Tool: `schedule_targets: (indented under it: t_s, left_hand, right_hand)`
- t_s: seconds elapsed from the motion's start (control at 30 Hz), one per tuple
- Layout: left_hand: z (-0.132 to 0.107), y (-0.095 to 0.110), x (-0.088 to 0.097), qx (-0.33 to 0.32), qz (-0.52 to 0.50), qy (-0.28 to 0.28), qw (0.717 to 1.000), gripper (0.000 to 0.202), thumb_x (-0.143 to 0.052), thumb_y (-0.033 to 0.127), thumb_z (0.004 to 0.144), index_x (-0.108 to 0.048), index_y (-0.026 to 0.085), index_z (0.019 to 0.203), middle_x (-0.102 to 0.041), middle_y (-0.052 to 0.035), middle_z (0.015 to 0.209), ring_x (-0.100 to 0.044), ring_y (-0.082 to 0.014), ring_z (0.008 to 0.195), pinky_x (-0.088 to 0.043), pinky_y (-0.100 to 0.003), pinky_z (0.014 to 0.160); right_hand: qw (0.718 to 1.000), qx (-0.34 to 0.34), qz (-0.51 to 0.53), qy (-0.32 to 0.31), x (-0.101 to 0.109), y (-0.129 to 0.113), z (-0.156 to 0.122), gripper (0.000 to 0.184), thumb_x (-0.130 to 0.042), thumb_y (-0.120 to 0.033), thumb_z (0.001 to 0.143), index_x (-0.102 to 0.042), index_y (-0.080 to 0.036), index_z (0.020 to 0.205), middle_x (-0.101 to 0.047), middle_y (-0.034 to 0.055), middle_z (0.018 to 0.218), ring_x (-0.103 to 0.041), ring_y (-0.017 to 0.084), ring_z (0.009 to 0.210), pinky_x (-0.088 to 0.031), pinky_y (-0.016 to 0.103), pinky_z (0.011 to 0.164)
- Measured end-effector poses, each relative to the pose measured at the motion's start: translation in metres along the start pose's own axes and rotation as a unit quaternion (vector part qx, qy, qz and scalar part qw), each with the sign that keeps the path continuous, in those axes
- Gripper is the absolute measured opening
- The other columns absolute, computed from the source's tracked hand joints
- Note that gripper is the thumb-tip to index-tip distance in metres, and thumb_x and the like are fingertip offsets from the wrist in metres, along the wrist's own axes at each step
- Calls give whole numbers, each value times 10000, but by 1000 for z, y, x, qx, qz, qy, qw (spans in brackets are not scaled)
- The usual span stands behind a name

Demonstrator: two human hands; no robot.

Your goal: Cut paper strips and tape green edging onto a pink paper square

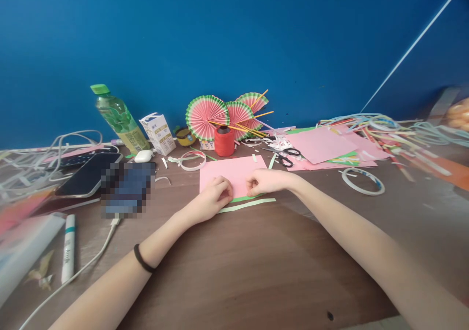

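Observation:
A pink paper sheet (234, 171) lies flat on the table, with a green paper strip (242, 198) along its near edge. My left hand (214, 197) rests at the sheet's near left corner, fingers curled closed at the strip's left end. Over the right part of that same edge, my right hand (266, 181) has its thumb and fingers pinched together on the strip. The exact fingertip contact is partly hidden. Just in front of the sheet lies a loose pale green strip (252, 205), apart from it on the right and passing near my left hand.
Behind the sheet stand a red thread spool (224, 143) and pleated paper fans (207, 117). Black-handled scissors (286, 160), pink sheets (322, 144) and a tape roll (362, 181) lie right. A phone (130, 188), bottle (122, 120), carton (158, 133) and marker (68, 249) are left.

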State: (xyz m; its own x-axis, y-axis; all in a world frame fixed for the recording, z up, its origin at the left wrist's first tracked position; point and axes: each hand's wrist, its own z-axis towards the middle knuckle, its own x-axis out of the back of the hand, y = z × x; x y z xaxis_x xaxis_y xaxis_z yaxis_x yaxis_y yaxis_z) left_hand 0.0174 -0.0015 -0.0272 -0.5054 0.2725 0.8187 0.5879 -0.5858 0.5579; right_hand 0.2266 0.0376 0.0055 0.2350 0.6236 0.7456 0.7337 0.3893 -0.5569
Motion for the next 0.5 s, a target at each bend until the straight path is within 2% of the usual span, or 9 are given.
schedule_targets:
  t_s: [0.1, 0.2, 0.33, 0.5]
  left_hand:
    - [-1, 2, 1, 0, 4, 0, 1000, 84, -442, 199, 829, -522, 185, 811, -497, -46, 931, -450, -180, 921, -384, -324, 861]
    - [-3, 4, 3, -16, 4, -4, 1000, 157, -423, 195, 849, -564, 200, 918, -509, -48, 986, -446, -180, 978, -368, -323, 900]
    - [-5, 3, 2, -59, 35, -22, 997, 348, -367, 162, 878, -575, 301, 1119, -524, -38, 1080, -433, -181, 1041, -336, -342, 940]
    - [-5, -2, -1, -89, 86, -33, 992, 456, -331, 120, 876, -540, 393, 1176, -508, -26, 1169, -408, -196, 1088, -326, -371, 949]
  right_hand:
    - [1000, -6, 0, 1, -1, -2, -1, 126, -562, -284, 655, -579, -177, 719, -618, -4, 734, -533, 127, 648, -379, 213, 550]
    - [999, -22, -31, 13, -2, -2, -1, 156, -565, -335, 664, -553, -184, 699, -608, -3, 742, -524, 132, 649, -359, 220, 535]
    - [994, -70, -77, 31, 0, 2, -2, 288, -593, -459, 642, -513, -188, 700, -587, 6, 741, -504, 138, 627, -329, 231, 503]
    - [988, -112, -103, -4, 8, 7, -4, 350, -626, -512, 611, -500, -189, 660, -561, -5, 662, -485, 132, 591, -312, 234, 485]
